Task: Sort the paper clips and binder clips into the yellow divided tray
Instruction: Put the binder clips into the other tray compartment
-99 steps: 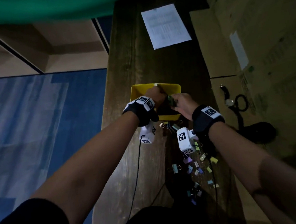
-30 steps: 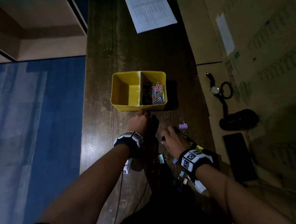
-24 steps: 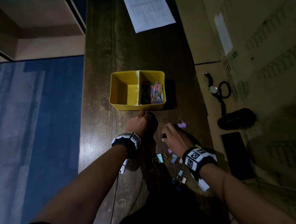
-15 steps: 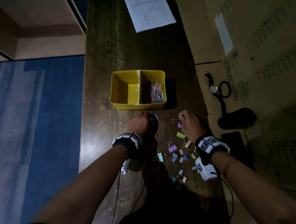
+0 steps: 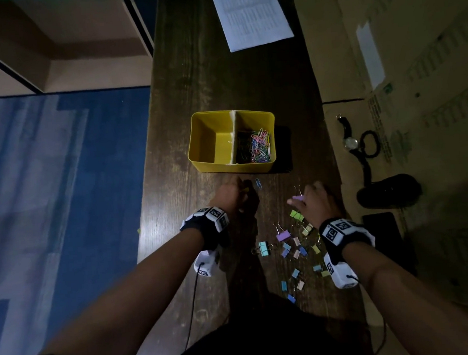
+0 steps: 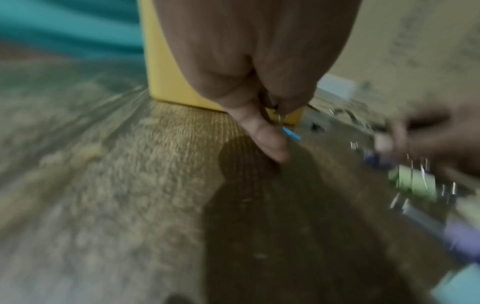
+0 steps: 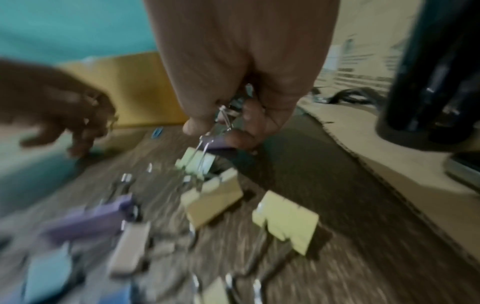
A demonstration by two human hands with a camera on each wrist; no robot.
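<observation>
The yellow divided tray (image 5: 201,140) stands on the dark wooden table. Its right compartment holds coloured paper clips (image 5: 258,146); the left one looks empty. Just in front of the tray, my left hand (image 5: 242,189) has its fingers curled and pinches small wire paper clips (image 6: 276,112), thumb tip on the table. A blue paper clip (image 5: 258,184) lies beside it. My right hand (image 5: 302,199) pinches a purple binder clip (image 7: 218,142) by its wire handles at the far end of several scattered pastel binder clips (image 5: 295,245).
A printed sheet (image 5: 249,12) lies at the table's far end. Flattened cardboard (image 5: 385,56) to the right carries a watch (image 5: 350,141), a black loop (image 5: 370,144), a dark rounded object (image 5: 389,191) and a phone (image 5: 383,236). Blue floor (image 5: 61,175) lies past the left edge.
Both hands came back from over the tray to the table in front of it. My right hand then moved right and forward and took hold of the purple binder clip, uncovering the scattered clips.
</observation>
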